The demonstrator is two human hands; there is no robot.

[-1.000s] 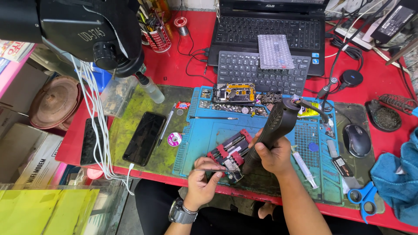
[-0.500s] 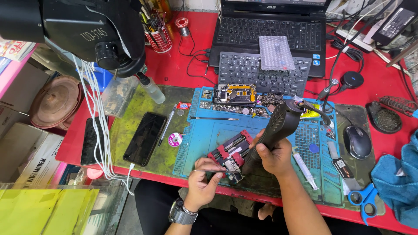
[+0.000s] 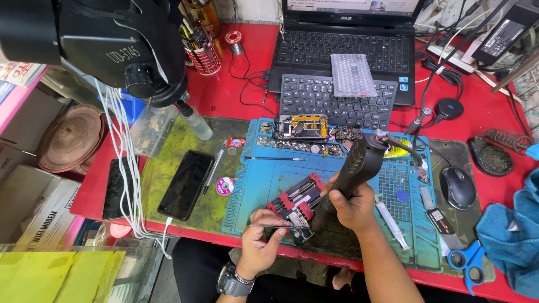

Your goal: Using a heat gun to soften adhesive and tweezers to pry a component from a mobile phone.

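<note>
Head view: the right hand (image 3: 351, 205) grips a black hot-air gun handle (image 3: 353, 168), nozzle angled down at a circuit board clamped in a red holder (image 3: 295, 203) on the blue work mat (image 3: 264, 185). The left hand (image 3: 264, 241) pinches thin tweezers (image 3: 269, 226), tips at the board. A black phone (image 3: 185, 184) lies well left.

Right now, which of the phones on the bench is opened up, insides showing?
The phone at the blue mat's far edge, before the small keyboard: its gold and metal insides show. The two black phones at left lie closed, dark.
</note>
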